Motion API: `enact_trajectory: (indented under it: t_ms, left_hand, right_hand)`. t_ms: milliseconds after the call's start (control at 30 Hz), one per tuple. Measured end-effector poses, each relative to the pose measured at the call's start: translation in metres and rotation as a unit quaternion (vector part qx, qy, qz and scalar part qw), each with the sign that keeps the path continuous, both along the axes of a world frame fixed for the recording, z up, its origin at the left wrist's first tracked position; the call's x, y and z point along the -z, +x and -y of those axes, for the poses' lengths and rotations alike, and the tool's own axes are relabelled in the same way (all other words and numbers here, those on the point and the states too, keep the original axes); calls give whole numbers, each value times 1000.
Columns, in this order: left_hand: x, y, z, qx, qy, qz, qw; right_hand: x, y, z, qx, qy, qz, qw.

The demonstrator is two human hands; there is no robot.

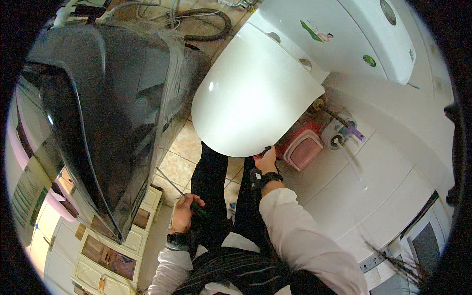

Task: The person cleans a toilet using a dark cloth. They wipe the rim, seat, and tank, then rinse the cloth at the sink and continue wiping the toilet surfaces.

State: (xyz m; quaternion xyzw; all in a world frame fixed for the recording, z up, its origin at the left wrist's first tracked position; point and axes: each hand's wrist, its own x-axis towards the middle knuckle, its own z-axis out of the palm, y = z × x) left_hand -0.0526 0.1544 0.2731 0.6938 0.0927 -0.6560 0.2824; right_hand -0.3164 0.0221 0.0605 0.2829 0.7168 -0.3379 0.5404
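Observation:
A white toilet with its lid (254, 92) down stands before me, its cistern (343, 40) at the upper right. My left hand (182, 214) is closed around the dark green handle of a screwdriver (170, 181), whose long metal shaft points up and left beside the washing machine. At the rounded front edge of the lid is my right hand (266, 160), its fingers around a small black object (264, 151). What that object is, I cannot tell. Both wrists wear dark bands.
A dark-topped washing machine (110, 92) fills the left side. Right of the toilet are a pink bin (303, 149), a brush holder (333, 136) and a tiled wall (339, 195). A grey hose (217, 35) lies behind, on the tiled floor (180, 147). Cabinets (107, 258) show lower left.

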Motion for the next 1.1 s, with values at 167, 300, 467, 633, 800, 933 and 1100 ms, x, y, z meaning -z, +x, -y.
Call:
enact_trajectory:
  t_ms: [167,300,467,633,800,933,1100]
  left_hand:
    - [-4,10,-4,32,-13,2,999]
    - [-9,11,3,82,-53,32,995]
    - [-15,7,12,134,-64,21,989]
    - [-16,-6,15,85,-95,-8,992]
    - [-12,-21,17,10,-105,-17,994]
    - [-13,-27,22,14,-81,4,997]
    - [-14,-39,33,-21,-44,-8,999]
  right_hand:
    - [-1,-13,-13,34,69,-27,997]
    - [-37,-11,-7,121,-120,104,980]
    - [-147,-39,24,-154,-103,7,983]
    - [-238,-89,110,-148,-322,-7,935]
    - [-260,-115,227,-126,-389,-71,910]
    - [-252,-116,292,-160,-441,-154,869]
    - [-230,-107,303,-432,-390,-481,656]
